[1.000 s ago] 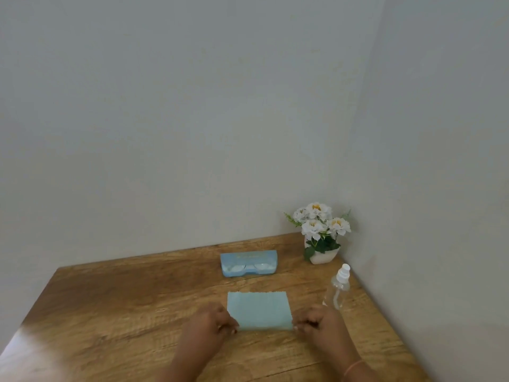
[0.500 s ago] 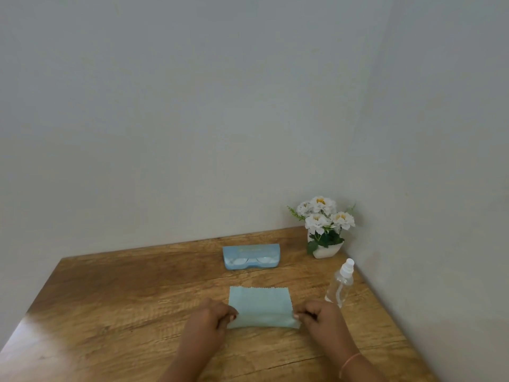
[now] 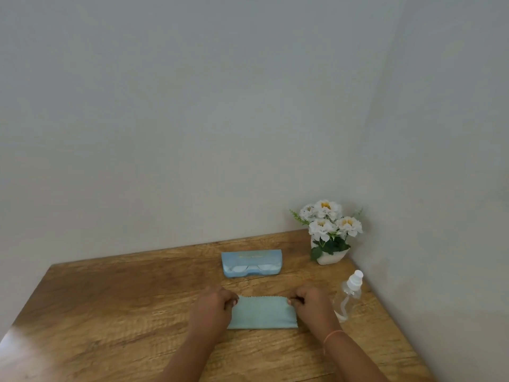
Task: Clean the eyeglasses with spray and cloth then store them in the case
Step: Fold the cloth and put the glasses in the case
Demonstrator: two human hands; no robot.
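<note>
Fingers [image 3: 230,299] of the left hand [image 3: 213,307] are curling in and pinching the far left corner of the light blue cloth [image 3: 263,312]. Fingers [image 3: 296,300] of the right hand [image 3: 311,303] are curling the same way and pinching the far right corner. The cloth is lying flat on the wooden table [image 3: 110,312] between the two hands, with its zigzag edge on the far side. A thin orange band [image 3: 332,334] is sitting on the right wrist.

Behind the cloth, the blue case [image 3: 252,257] is resting on the table, well apart from the hands. The eyeglasses [image 3: 249,269] are lying in it, with the round lenses showing along its front. I cannot tell if the case is open or see-through.

The clear spray bottle [image 3: 348,296] is standing up just beside the right hand. A white pot [image 3: 329,259] of white flowers [image 3: 327,216] is sitting in the far right corner by the wall.
</note>
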